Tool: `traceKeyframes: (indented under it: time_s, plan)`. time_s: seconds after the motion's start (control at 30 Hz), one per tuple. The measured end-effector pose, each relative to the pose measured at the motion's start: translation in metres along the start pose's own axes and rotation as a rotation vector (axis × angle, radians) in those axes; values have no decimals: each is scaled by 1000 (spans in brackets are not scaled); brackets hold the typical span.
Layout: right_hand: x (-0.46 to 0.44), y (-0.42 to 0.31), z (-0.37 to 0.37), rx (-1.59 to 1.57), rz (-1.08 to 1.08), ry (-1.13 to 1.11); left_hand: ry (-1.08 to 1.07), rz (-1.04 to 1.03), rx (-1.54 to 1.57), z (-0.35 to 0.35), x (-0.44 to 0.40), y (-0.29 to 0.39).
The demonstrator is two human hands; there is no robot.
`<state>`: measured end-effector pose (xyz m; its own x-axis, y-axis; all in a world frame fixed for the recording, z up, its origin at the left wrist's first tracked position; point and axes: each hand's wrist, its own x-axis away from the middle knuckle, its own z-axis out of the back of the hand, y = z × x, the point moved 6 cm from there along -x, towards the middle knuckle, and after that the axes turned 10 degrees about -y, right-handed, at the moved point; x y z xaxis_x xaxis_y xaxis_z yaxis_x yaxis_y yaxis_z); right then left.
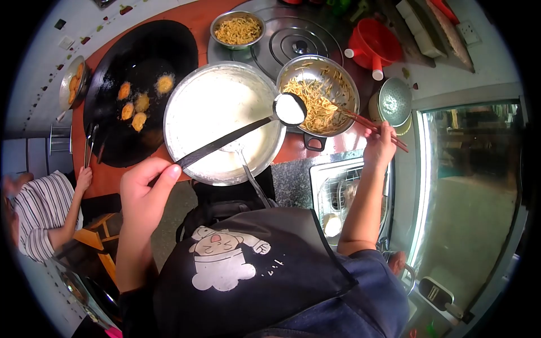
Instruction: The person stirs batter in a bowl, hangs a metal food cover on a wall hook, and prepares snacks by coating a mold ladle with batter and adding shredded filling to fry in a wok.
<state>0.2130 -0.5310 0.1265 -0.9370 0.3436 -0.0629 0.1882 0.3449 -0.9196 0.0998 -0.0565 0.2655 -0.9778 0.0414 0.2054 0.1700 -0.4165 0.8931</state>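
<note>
Head view shows the work about halfway along, as far as I can judge. Five small cakes (142, 102) sit in the black wok (169, 48), at the left side of the red surface (202, 17). They look yellow and partly cooked. Brown pieces (74, 84) lie in a bowl at that surface's left edge, and those look done.

Plenty is left. The big bowl (209, 178), by the near edge, has lots of white mix (220, 93). Yellow-brown shreds (310, 121) lie in the shiny bowl (345, 93) to its right, and more fill a small bowl (213, 36) near the far edge.

The left hand (145, 188) is wrapped around the handle of a black ladle (231, 138), thumb on top. The ladle's cup is full of white mix and hangs where the two bigger bowls meet. No shreds show on it yet. The right hand (382, 145) is closed around red chopsticks (366, 120). Their tips are in the shreds, but I cannot tell if they pinch any.

Little marks beside the cartoon (222, 256) on the apron (186, 304) may be writing, but I cannot read them. No brand or label can be read.
</note>
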Motion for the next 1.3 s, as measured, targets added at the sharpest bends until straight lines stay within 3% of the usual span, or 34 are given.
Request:
traceKeyframes:
  time_s: [0.27, 0.43, 0.67, 0.8, 0.83, 1.07, 1.3]
  plan:
    - [-9, -38, -68, 128, -64, -288, -71, -47, 55, -12, -10, 13]
    - [-13, -37, -87, 395, -90, -490, -71, -59, 10, -11, -6, 16]
    - [-17, -32, -102, 464, -90, -662, -42, -39, -7, -9, -2, 13]
    - [-32, -40, -76, 273, -108, -396, -31, -42, -10, -7, 0, 9]
    - [-39, -37, -68, 206, -63, -392, -32, -47, -7, -6, 0, 9]
    - [-44, 28, -34, -173, -288, -340, -26, -90, 2, -1, 3, 6]
    - [-42, 49, -23, -177, -285, -297, -24, -86, 36, 2, 6, 4]
